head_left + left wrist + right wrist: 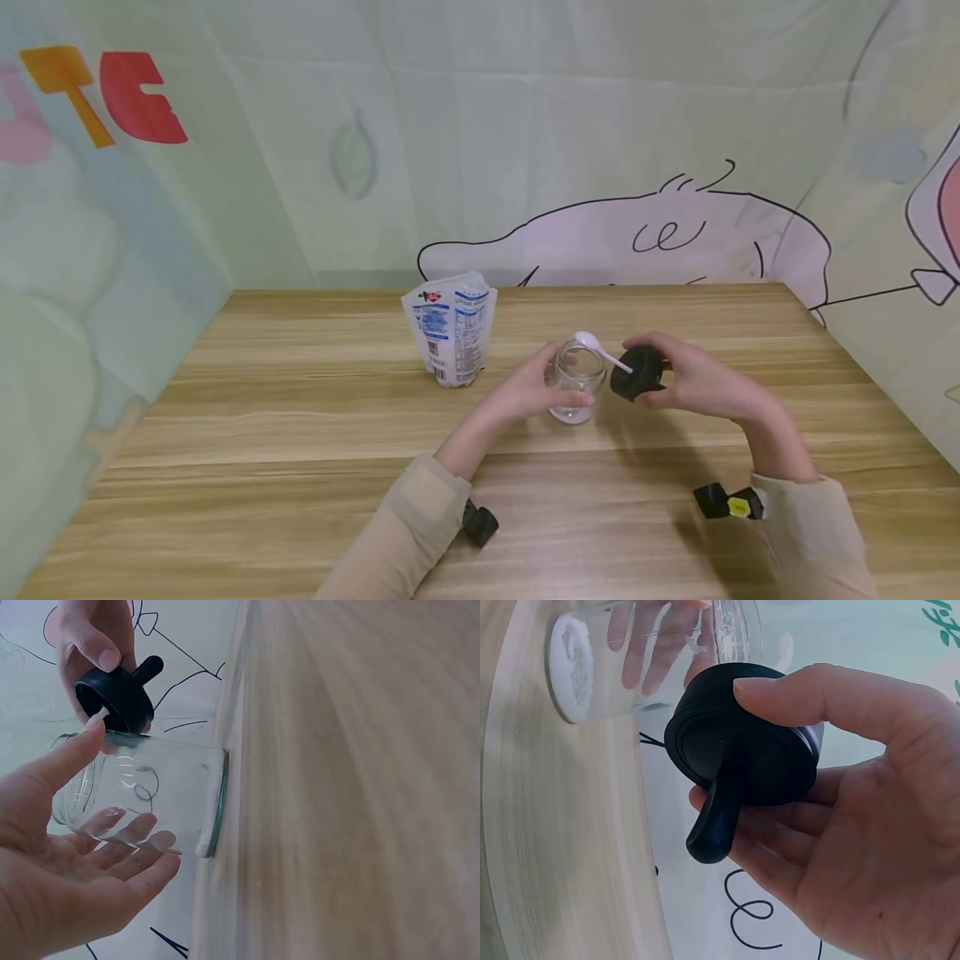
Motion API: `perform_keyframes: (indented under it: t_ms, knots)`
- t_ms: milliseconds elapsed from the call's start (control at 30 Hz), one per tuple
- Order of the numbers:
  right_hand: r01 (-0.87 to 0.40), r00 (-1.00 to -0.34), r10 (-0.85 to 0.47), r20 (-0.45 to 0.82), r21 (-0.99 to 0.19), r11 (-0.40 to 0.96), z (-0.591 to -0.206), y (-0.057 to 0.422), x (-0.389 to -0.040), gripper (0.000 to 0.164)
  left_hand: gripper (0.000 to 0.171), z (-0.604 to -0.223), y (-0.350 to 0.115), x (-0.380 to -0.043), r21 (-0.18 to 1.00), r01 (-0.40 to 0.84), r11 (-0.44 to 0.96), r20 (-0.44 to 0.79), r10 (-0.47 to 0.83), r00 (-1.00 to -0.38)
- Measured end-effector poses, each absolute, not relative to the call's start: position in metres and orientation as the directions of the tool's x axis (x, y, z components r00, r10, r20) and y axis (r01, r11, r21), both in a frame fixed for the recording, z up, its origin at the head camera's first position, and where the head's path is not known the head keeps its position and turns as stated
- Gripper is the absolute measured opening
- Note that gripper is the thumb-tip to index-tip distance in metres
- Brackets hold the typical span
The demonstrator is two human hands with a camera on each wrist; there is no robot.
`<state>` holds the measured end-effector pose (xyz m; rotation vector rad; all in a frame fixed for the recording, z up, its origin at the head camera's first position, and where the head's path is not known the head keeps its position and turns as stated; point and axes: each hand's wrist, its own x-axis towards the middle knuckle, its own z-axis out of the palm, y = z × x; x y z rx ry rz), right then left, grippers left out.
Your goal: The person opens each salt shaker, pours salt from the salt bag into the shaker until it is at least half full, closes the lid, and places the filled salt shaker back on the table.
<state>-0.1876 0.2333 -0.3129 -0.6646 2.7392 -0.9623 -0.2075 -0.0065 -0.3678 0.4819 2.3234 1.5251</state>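
Note:
My left hand [536, 385] grips a clear glass jar [172, 776], thumb on one side and fingers round the other. The jar stands upright on the wooden table, its mouth uncovered, with a thin layer of white powder [576, 664] at its bottom. To the right, my right hand [701, 379] holds a black lid [742, 735] by its rim, tilted so its inside faces the jar. A black handle [714, 821] sticks out from the lid's top. From the lid's inside a white spoon [589, 340] reaches over the jar's mouth.
A white printed pouch [452, 329] stands on the wooden table [300, 433] left of the jar. Behind the table hangs a pale cloth backdrop [465, 150] with cartoon drawings. Black devices [480, 525] are strapped at both wrists.

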Motion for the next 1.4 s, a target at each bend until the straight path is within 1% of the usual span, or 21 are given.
perform_keyframes:
  t_ms: [333,600,1000,1400]
  knots:
    - [-0.322,-0.898,-0.438,-0.028,-0.638,0.700,-0.316,0.237,-0.191,0.064,0.087,-0.368,-0.007,-0.207,0.921,0.116,0.372,-0.069,0.448,-0.891]
    - [-0.334,-0.895,-0.446,-0.012,-0.644,0.688,-0.321,0.239,-0.193,0.066,0.088,-0.368,-0.007,-0.207,0.919,0.110,0.378,-0.075,0.442,-0.894]
    - [-0.314,-0.907,-0.421,-0.019,-0.635,0.706,-0.327,0.243,-0.199,0.067,0.091,-0.368,-0.006,-0.207,0.911,0.111,0.398,-0.081,0.436,-0.896]
    - [-0.294,-0.921,-0.390,-0.019,-0.622,0.726,-0.336,0.246,-0.204,0.066,0.088,-0.368,-0.006,-0.207,0.915,0.109,0.389,-0.080,0.439,-0.895]
